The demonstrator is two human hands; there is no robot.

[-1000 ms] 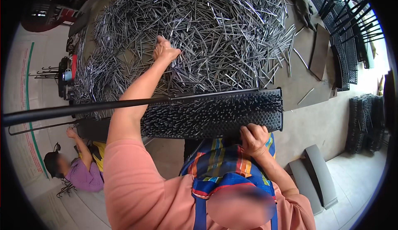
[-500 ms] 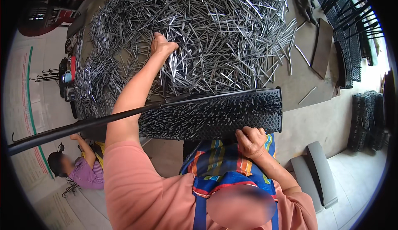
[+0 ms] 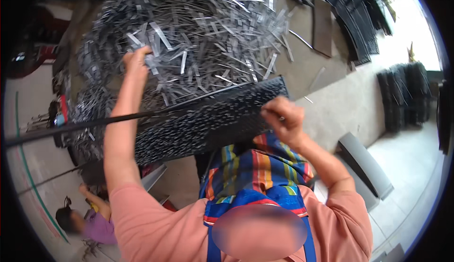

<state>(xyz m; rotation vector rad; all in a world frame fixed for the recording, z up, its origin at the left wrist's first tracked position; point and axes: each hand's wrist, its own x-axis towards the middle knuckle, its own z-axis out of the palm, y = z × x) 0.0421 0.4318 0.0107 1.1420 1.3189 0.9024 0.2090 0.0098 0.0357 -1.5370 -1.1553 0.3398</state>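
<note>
A wide pile of thin grey metal strips (image 3: 203, 35) covers the table in front of me. My left hand (image 3: 136, 60) is at the near left part of that pile, among the strips, its fingers smeared by motion; what it holds, if anything, I cannot make out. Between the pile and my body lies a long black perforated panel (image 3: 227, 129), slanting up to the right, with many short strip ends standing in its holes. Over the panel's right end is my right hand (image 3: 285, 116), fingers curled together; anything inside them is too blurred to name.
A black bar (image 3: 80, 127) crosses over my left forearm. At the right stand stacked black panels (image 3: 404, 96), with a grey padded piece (image 3: 366, 165) below. A brown board (image 3: 322, 28) lies on the table. Another person (image 3: 97, 226) in purple is at the lower left.
The whole view has shifted and turned, so the panel now slants. My right hand has risen from the panel's near edge to above its right end. My left hand stays at the pile.
</note>
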